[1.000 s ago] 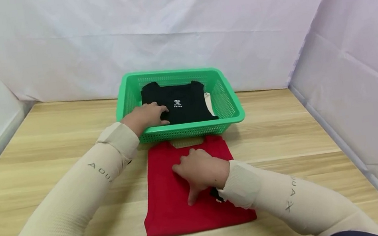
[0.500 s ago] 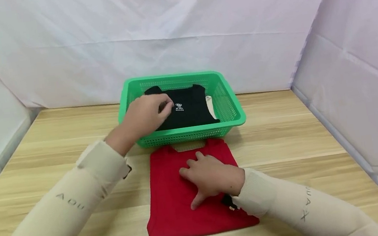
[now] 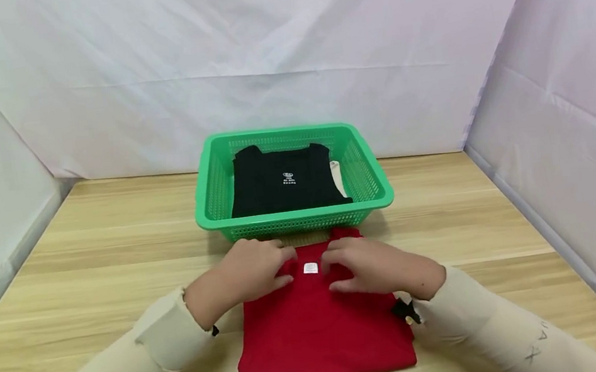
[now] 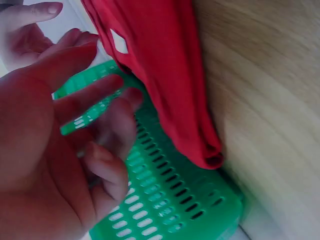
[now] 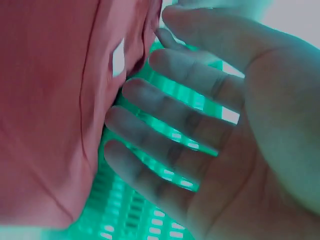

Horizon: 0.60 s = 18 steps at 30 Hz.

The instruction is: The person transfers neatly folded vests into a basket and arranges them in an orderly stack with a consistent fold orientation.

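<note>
A red top [image 3: 319,335], folded into a rectangle, lies on the table with a white label [image 3: 311,268] at its neckline. My left hand [image 3: 252,268] hovers over its upper left part, fingers loosely bent. Over the upper right part is my right hand [image 3: 369,265], also with relaxed fingers. Both wrist views show the palms with spread, loosely bent fingers and no cloth between them; the red top's [image 4: 165,65] neck edge is right beside the fingertips. Behind it stands a green plastic basket [image 3: 296,214] holding a folded black top [image 3: 258,185] with a small white print.
Inside the basket, a pale cloth [image 3: 337,177] shows beside the black top. The wooden table [image 3: 468,219] runs back to a white curtain [image 3: 254,39], and white sheeting [image 3: 570,128] closes off the sides.
My left hand has left the black top in the basket and come back over the red top. The right hand has shifted up and right, uncovering the white label.
</note>
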Available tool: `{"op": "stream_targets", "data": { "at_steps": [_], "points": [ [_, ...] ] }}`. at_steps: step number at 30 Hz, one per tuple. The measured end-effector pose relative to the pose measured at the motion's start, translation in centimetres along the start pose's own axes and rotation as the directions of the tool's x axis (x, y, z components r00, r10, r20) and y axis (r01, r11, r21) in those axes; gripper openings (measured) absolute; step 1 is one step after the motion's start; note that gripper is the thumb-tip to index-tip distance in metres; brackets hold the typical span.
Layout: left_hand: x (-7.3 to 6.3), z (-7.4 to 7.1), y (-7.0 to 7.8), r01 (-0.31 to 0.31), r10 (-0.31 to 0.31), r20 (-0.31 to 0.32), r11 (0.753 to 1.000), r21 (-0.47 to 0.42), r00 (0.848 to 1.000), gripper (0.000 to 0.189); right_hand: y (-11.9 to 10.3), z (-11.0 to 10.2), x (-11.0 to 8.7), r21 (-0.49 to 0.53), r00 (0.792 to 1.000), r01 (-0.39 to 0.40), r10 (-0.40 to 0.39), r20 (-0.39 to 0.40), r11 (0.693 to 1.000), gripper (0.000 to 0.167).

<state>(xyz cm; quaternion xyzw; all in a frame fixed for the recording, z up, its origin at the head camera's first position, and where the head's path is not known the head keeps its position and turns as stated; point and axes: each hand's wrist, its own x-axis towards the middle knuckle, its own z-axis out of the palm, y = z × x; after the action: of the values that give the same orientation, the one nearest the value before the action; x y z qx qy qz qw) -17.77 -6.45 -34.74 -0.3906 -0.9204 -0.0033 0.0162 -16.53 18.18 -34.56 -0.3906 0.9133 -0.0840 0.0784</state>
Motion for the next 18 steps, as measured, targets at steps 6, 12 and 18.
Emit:
{"op": "stream_targets", "data": {
  "at_steps": [6, 12, 18],
  "points": [
    [-0.3, 1.0, -0.7, 0.092, -0.090, 0.075, 0.996, -0.015, 0.993, 0.053, 1.9, 0.0, -0.2, -0.024, 0.995, -0.074, 0.073, -0.062, 0.997, 0.026],
    [-0.3, 1.5, -0.8, 0.140, -0.133, 0.116, 0.989, -0.050, 0.984, 0.062, 4.2, 0.9, 0.3, 0.039, 0.994, -0.107, 0.108, -0.012, 0.993, 0.030],
    [-0.1, 1.4, -1.1, 0.185, -0.177, 0.142, 0.982, -0.047, 0.974, 0.069, 5.3, 1.2, 0.7, 0.144, 0.997, -0.075, 0.074, 0.014, 0.987, 0.034]
  ]
}}
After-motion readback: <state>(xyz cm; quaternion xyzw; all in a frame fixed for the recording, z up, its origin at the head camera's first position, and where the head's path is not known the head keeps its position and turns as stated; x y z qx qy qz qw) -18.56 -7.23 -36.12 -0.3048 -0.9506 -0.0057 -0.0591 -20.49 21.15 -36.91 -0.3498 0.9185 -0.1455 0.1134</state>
